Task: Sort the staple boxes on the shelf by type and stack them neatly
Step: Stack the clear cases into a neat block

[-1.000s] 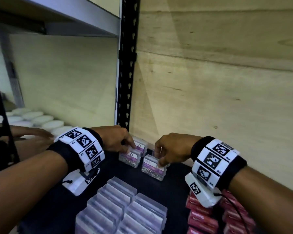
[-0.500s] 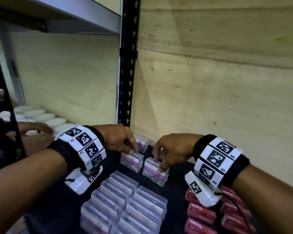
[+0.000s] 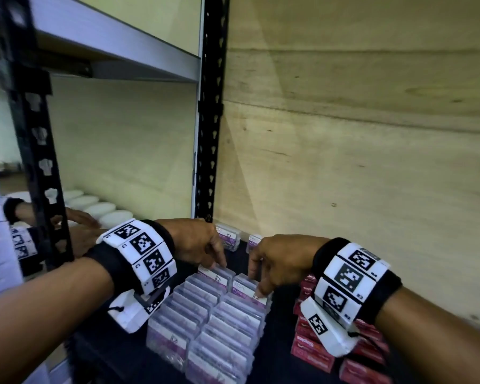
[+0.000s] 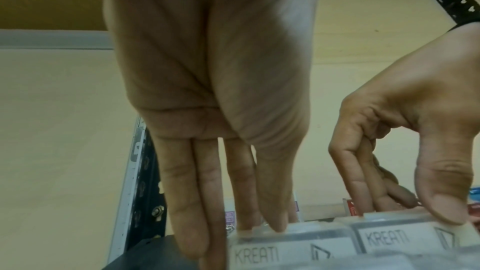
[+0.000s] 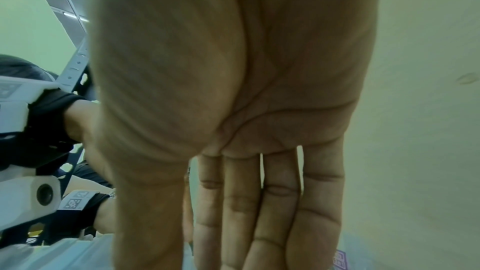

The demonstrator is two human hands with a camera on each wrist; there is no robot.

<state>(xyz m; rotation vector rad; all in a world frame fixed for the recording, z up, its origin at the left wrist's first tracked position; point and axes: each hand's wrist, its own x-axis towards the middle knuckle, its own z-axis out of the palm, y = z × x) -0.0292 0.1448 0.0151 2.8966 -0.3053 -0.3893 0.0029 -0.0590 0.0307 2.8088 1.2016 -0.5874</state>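
Two rows of clear staple boxes (image 3: 205,328) with purple labels run down the dark shelf (image 3: 277,342). My left hand (image 3: 219,261) pinches the clear box (image 3: 215,275) at the far end of the left row; in the left wrist view its thumb and fingers (image 4: 244,223) straddle that KREATI box (image 4: 285,249). My right hand (image 3: 257,284) pinches the neighbouring clear box (image 3: 244,289) at the far end of the right row, thumb in front and fingers behind (image 4: 405,202). The right wrist view is filled by my palm (image 5: 259,171).
Red staple boxes (image 3: 313,353) are stacked right of the rows, under my right wrist. Two more clear boxes (image 3: 229,236) sit at the back by the black upright (image 3: 209,134). A plywood wall (image 3: 372,189) closes the right side. White round lids (image 3: 103,209) line the left bay.
Both hands have drawn their clear boxes back from the rear of the shelf and set them against the far ends of the two rows. The head view has tilted down.
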